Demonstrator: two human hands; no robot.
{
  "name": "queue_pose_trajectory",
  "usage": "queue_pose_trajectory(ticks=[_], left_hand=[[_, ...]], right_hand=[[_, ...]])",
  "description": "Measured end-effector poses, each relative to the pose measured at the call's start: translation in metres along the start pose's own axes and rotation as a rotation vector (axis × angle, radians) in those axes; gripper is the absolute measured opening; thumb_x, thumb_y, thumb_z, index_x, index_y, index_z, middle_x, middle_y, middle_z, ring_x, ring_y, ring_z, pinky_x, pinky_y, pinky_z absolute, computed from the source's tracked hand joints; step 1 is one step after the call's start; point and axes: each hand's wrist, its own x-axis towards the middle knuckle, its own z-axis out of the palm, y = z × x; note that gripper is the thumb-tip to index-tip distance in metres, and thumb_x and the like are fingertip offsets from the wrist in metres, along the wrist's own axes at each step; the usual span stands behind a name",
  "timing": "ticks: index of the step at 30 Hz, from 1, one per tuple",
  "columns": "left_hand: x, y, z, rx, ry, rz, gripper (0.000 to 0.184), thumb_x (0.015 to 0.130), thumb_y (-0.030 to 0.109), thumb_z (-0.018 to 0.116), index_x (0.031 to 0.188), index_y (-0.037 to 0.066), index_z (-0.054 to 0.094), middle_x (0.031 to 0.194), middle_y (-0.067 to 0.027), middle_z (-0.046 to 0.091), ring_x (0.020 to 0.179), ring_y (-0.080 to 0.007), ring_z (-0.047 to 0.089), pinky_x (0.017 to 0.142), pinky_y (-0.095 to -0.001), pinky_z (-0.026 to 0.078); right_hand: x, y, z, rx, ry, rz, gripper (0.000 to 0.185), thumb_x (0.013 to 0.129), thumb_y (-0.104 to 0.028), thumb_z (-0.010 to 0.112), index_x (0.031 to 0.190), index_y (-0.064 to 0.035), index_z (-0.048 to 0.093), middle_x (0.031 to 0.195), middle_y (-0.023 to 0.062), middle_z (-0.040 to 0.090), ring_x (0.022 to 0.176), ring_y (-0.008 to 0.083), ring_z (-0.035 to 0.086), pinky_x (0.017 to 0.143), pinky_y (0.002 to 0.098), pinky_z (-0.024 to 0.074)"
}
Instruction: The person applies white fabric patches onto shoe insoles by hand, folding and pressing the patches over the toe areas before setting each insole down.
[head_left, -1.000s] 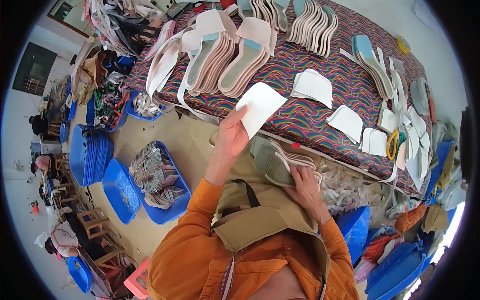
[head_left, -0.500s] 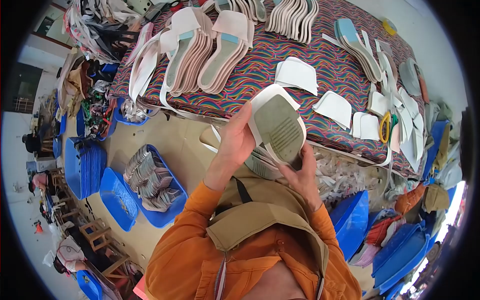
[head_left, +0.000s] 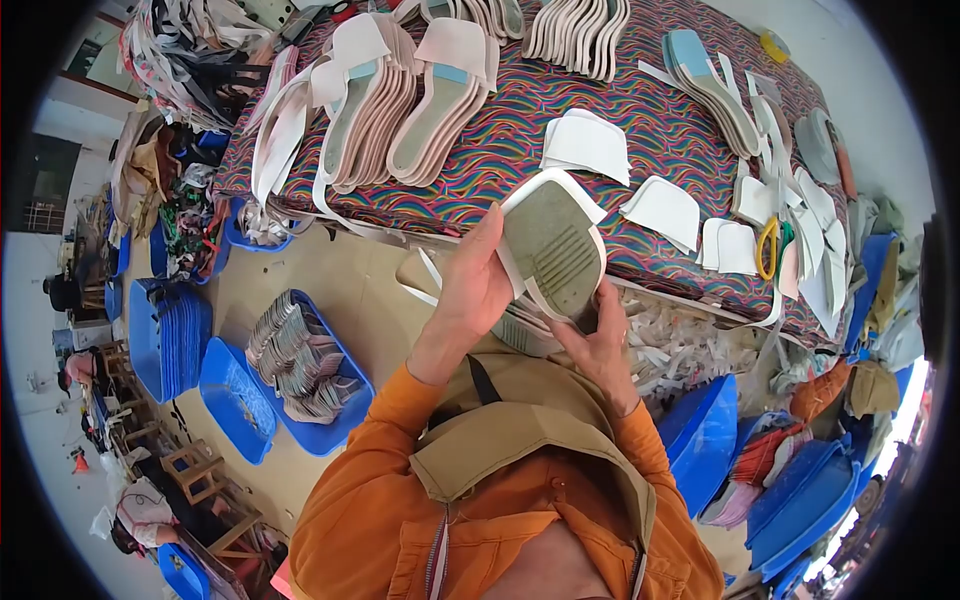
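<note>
A grey-green insole [head_left: 556,258] with fine ridges is held up at the table's front edge, a white piece [head_left: 592,208] along its far edge and sides. My left hand [head_left: 474,282] grips its left side, the thumb pointing up along the edge. Closed on the lower right side is my right hand [head_left: 598,342], its thumb below the insole. More insole edges [head_left: 528,334] show beneath, between my hands; whether they are held too is hidden. Just beyond, white cut pieces [head_left: 588,145] lie stacked on the patterned table cover [head_left: 510,120].
Stacks of insoles with pale uppers [head_left: 440,100] stand at the table's back left. Yellow-handled scissors [head_left: 767,248] lie near the right edge among white scraps. Blue bins [head_left: 335,432], one full of insoles, stand on the floor at left. A person [head_left: 145,515] sits at far left.
The insole has tipped slightly and shifted a little left in my hands. Both hands keep their hold. The whole view has moved slightly.
</note>
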Motion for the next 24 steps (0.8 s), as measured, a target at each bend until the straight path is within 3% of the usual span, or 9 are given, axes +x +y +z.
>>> queue_pose_trajectory(ticks=[9,12,17,19,21,22,24], left_hand=[[0.0,0.0,-0.001,-0.036,0.0,-0.02,0.051,0.11,0.039,0.038,0.143,0.001,0.047,0.141,-0.0119,0.057,0.13,-0.024,0.054,0.113,-0.0437,0.041],[0.0,0.001,-0.005,-0.076,-0.019,-0.029,0.052,0.11,0.039,0.038,0.143,0.001,0.047,0.141,-0.0121,0.057,0.131,-0.0246,0.054,0.114,-0.0445,0.04],[-0.003,0.004,-0.007,-0.143,-0.078,-0.019,0.055,0.109,0.041,0.038,0.145,0.0,0.046,0.144,-0.0134,0.055,0.134,-0.026,0.051,0.116,-0.046,0.037],[-0.003,0.005,-0.008,-0.142,-0.083,0.004,0.057,0.109,0.042,0.038,0.145,0.0,0.045,0.145,-0.014,0.054,0.136,-0.0264,0.05,0.116,-0.0463,0.036],[-0.003,0.003,-0.012,0.171,-0.396,0.085,0.055,0.106,0.031,0.051,0.148,-0.003,0.042,0.148,-0.0153,0.051,0.141,-0.0276,0.045,0.118,-0.0448,0.034],[-0.006,0.002,-0.006,0.176,-0.396,0.093,0.055,0.106,0.031,0.051,0.148,-0.003,0.042,0.148,-0.0153,0.051,0.141,-0.0276,0.045,0.118,-0.0448,0.034],[-0.014,-0.003,0.011,0.914,-0.202,0.303,0.06,0.096,0.011,0.064,0.15,-0.001,0.042,0.149,-0.0183,0.05,0.141,-0.0294,0.045,0.118,-0.0419,0.034]], right_hand=[[0.007,0.001,0.001,-0.032,0.007,-0.05,0.079,0.077,-0.006,0.082,0.144,0.0048,0.042,0.124,0.0207,0.064,0.112,0.0307,0.066,0.096,0.0383,0.0512],[0.008,0.003,0.002,-0.082,0.049,-0.076,0.08,0.071,-0.004,0.079,0.142,0.0048,0.043,0.125,0.026,0.061,0.11,0.0397,0.064,0.093,0.0424,0.0519],[0.016,-0.004,0.004,-0.19,0.068,-0.085,0.077,0.074,-0.005,0.079,0.142,0.0051,0.044,0.127,0.0244,0.061,0.112,0.037,0.064,0.094,0.0419,0.0518],[0.027,-0.011,0.007,0.022,0.159,-0.028,0.073,0.079,-0.008,0.078,0.142,0.0044,0.044,0.127,0.0203,0.061,0.112,0.0326,0.064,0.095,0.0401,0.0514],[0.042,-0.016,0.008,0.137,0.195,-0.008,0.07,0.082,-0.01,0.078,0.142,0.0041,0.045,0.127,0.0183,0.062,0.112,0.0304,0.064,0.095,0.0392,0.0512],[0.052,-0.015,0.006,0.391,0.211,0.094,0.066,0.085,-0.012,0.075,0.142,0.0036,0.046,0.127,0.0157,0.062,0.112,0.0273,0.063,0.096,0.0383,0.0512],[0.073,-0.016,0.003,0.891,0.225,0.3,0.058,0.093,-0.016,0.07,0.143,0.0025,0.048,0.126,0.0104,0.063,0.112,0.021,0.062,0.097,0.0366,0.0512]])
